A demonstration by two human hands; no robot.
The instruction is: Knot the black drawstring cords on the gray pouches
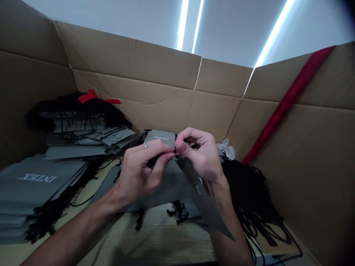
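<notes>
Left hand [140, 168], right hand [202, 155] close together, fingers [159, 147] pinched

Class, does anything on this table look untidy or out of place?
Yes. On the right, the black cords lie in a loose tangle with stray loops. At the back left, the pile of grey bags looks uneven, its edges jutting at different angles.

Grey bag [169, 184], unfolded and slanted; top between left hand [142, 168] and right hand [202, 157]
</notes>
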